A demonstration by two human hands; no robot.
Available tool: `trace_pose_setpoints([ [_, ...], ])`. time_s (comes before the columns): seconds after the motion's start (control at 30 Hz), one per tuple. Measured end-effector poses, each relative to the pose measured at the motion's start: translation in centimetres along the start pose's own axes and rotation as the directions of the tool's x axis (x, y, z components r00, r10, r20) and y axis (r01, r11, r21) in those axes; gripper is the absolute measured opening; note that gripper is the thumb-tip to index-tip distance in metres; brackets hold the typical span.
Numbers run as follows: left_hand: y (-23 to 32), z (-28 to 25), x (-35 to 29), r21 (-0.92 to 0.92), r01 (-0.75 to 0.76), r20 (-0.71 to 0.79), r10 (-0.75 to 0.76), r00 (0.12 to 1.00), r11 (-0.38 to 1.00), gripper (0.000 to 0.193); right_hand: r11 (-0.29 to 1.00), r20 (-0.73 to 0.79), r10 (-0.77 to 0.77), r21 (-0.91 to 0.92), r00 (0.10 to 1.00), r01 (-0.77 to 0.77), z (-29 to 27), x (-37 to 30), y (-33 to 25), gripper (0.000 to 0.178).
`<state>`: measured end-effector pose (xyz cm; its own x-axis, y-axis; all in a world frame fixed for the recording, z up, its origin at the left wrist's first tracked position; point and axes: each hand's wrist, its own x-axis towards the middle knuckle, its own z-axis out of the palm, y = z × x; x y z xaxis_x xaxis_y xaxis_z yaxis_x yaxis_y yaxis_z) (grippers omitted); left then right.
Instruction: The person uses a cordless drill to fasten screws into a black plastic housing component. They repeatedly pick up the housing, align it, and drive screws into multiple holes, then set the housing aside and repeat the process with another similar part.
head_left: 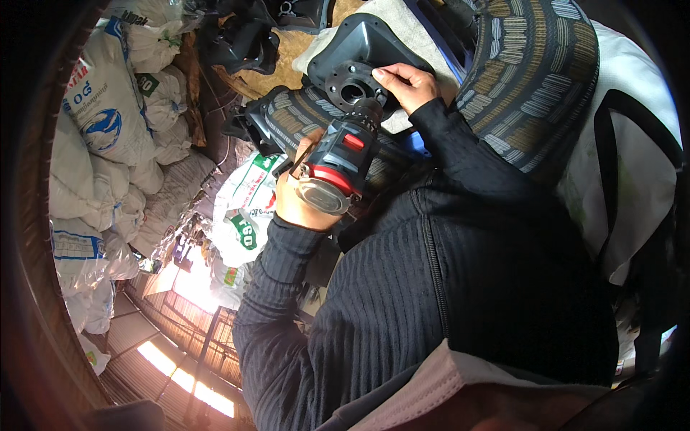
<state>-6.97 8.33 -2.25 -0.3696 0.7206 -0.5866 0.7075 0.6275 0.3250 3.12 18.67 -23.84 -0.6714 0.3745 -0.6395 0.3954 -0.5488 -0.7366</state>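
My left hand (pixel 302 207) is wrapped round the handle of a cordless drill (pixel 343 147), dark grey with a red collar and a red button. The drill's chuck points away from me at a round black flange (pixel 335 85) with a central hole and several smaller holes. That flange belongs to a flared black plastic part (pixel 374 36), which rests near my patterned trouser legs. My right hand (pixel 411 85) is pinched at the flange's right rim, thumb and forefinger together. Whatever lies between those fingertips is too small to make out. The drill's tip is hidden against the flange.
Stacked white sacks (pixel 108 129) fill the left side. More black plastic parts (pixel 244 47) lie at the back left, by tan cardboard (pixel 287 57). A white printed bag (pixel 241 208) sits left of the drill. White fabric with a black strap (pixel 625 144) hangs on the right.
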Motion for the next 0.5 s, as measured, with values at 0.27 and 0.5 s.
trace_pose_setpoints([
  [0.27,-2.7,3.4,-0.5,0.005,-0.033,-0.106,0.033,0.994,0.999,0.047,0.997,0.002,-0.073,-0.026,0.997,0.073,0.0,0.5,0.1,0.03],
  [0.5,3.0,4.3,-7.3,-0.435,0.224,-0.132,-0.308,0.942,0.872,0.064,0.965,0.023,-0.263,0.022,0.965,0.262,0.4,4.6,5.0,0.028],
])
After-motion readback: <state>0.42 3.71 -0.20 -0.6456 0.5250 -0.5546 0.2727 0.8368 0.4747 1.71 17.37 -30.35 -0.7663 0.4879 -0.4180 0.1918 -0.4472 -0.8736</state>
